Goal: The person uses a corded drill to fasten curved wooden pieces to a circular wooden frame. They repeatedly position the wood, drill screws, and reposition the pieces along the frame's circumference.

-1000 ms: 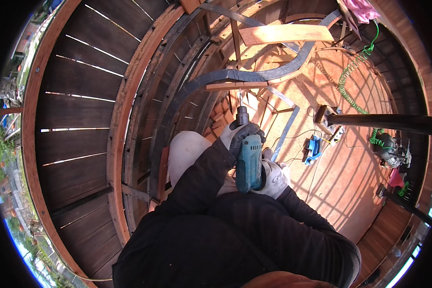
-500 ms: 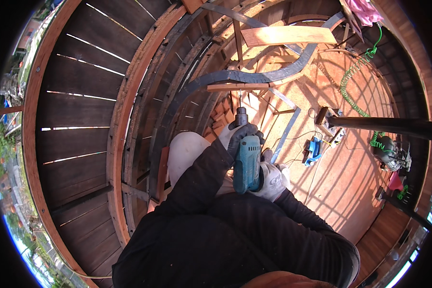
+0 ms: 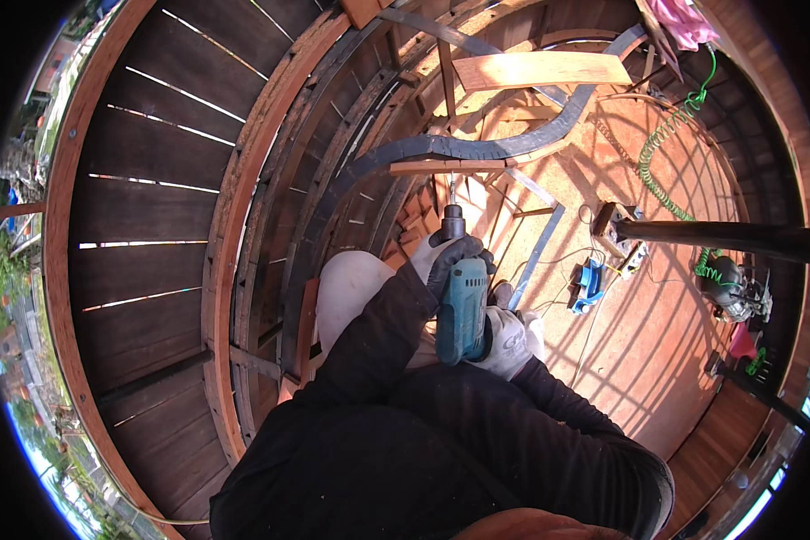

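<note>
A teal power drill (image 3: 463,310) is held in front of my body, its dark chuck (image 3: 453,221) pointing away from me. My left hand (image 3: 455,257), in a white and dark grey glove, is closed round the front of the drill just behind the chuck. At the rear, my right hand (image 3: 508,346) in a white glove is closed on the drill; the body of the tool hides most of its fingers. The thin bit reaches toward a wooden strip (image 3: 448,166) under a curved dark metal bar (image 3: 463,147). Whether it touches the strip, I cannot tell.
A pale wooden board (image 3: 542,67) lies across the frame ahead. Slatted dark wood walls (image 3: 153,207) curve round on the left. On the floor at right are a blue power tool (image 3: 588,286), cords, a green coiled hose (image 3: 648,166) and a compressor-like machine (image 3: 733,292). A dark post (image 3: 720,236) juts in.
</note>
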Available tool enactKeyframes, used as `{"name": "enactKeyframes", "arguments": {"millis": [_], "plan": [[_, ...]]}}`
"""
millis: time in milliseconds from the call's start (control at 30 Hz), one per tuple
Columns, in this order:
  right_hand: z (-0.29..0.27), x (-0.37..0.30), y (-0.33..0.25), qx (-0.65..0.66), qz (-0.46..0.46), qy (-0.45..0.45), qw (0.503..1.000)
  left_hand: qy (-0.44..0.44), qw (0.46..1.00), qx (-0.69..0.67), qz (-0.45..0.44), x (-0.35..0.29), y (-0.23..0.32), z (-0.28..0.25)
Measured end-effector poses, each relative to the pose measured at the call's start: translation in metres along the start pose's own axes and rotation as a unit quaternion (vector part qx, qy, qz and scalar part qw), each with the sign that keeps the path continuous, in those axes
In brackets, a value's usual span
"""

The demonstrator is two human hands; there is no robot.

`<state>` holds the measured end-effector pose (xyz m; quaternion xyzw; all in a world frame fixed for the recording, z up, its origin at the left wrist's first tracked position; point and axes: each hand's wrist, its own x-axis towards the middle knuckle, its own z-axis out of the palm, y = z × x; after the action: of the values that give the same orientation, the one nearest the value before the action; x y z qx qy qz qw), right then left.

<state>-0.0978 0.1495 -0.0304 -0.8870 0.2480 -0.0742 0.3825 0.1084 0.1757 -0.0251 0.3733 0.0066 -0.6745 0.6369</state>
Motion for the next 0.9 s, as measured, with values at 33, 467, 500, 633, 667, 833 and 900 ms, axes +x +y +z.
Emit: {"name": "enactKeyframes", "arguments": {"millis": [33,467,500,633,667,833,900], "plan": [[0.0007,0.0002,-0.0001,0.0,-0.003,0.005,1.0,0.005,1.0,0.004,0.004,-0.0025,0.0016,0.0027],[0.0008,0.0012,-0.0019,-0.008,0.007,-0.017,1.0,0.007,0.999,0.04,0.012,-0.0028,0.0033,0.0029],[0.0024,0.0008,0.0,-0.007,0.006,-0.017,1.0,0.009,0.999,0.035,0.013,-0.0026,0.0023,0.0025],[0.0061,-0.0002,0.0047,-0.01,-0.001,-0.013,1.0,0.0,1.0,0.021,0.008,-0.0007,0.0003,-0.0008],[0.0057,0.0,0.0047,-0.01,-0.002,-0.012,1.0,-0.005,1.0,0.02,0.006,-0.0003,0.0004,-0.0014],[0.0031,-0.0002,0.0023,-0.007,0.009,-0.019,1.0,-0.01,0.999,0.03,0.02,0.0007,-0.002,-0.0035],[0.0009,-0.0005,0.0002,-0.01,0.018,-0.025,0.999,-0.012,0.999,0.035,0.021,0.0006,-0.0008,-0.0023]]}}
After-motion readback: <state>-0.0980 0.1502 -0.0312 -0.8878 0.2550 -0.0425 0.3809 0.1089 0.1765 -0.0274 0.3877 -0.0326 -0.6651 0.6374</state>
